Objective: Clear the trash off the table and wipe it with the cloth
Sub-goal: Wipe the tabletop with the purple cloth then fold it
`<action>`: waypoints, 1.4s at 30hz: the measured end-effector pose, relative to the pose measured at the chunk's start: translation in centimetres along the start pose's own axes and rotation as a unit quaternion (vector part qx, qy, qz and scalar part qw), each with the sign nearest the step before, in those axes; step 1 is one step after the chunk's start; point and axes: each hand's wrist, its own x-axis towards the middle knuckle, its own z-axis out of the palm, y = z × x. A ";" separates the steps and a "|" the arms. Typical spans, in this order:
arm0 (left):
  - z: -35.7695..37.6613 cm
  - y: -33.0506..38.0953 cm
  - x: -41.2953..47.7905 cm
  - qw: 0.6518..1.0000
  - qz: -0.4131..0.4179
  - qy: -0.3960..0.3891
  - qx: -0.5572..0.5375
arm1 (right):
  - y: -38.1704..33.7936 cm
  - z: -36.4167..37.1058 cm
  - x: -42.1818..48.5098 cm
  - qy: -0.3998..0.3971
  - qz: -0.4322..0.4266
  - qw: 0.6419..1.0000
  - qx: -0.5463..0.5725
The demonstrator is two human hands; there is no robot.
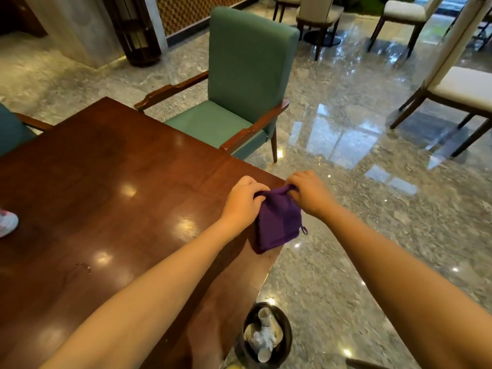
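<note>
Two bare hands grip a folded purple cloth (278, 222) at the near right corner of a dark, polished wooden table (106, 187) in a marble-floored lounge. The left hand (243, 202) pinches the cloth's upper left corner, fingers closed on the fabric, while the right hand (310, 194) clamps the upper right corner in the same way. The cloth hangs between them, its lower part draped over the table's right edge, with a small loop dangling from its lower right corner.

On the floor just beside the table's near edge stands a dark round waste bin (267, 334) holding crumpled white paper and what look like paper cups (263, 339). A small wet smear (82, 267) shows on the tabletop towards the near left, among reflections of ceiling lights. A white and pink object (6, 222), cut off by the frame, lies at the table's left side; what it is cannot be told.

A green upholstered armchair (239, 83) with wooden arms is pulled up to the table's far side, and cream dining chairs (458, 83) stand well apart on the glossy floor (346, 145).
</note>
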 end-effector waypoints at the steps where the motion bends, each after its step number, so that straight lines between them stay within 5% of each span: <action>1: -0.9 -0.5 -0.4 1.000 -0.008 0.012 0.004 | -0.8 -0.4 0.1 -0.002 0.001 0.999 0.032; 11: -12.7 -7.0 -7.3 0.980 -0.125 0.136 0.078 | -14.7 -1.4 4.0 -0.015 -0.141 0.979 0.150; 21: -21.3 -15.2 -19.4 0.919 -0.295 0.252 0.074 | -32.5 4.3 5.5 -0.109 -0.284 0.933 0.191; 31: -24.0 -18.1 -23.2 0.888 -0.329 0.319 0.019 | -39.3 6.7 8.0 -0.161 -0.287 0.912 0.245; 38: -21.3 -22.6 -24.1 0.868 -0.417 0.268 -0.043 | -39.4 13.7 6.9 -0.173 -0.319 0.932 0.012; 42: -20.8 -25.0 -28.3 0.872 -0.413 0.257 0.053 | -40.1 17.4 4.5 -0.163 -0.482 0.853 -0.113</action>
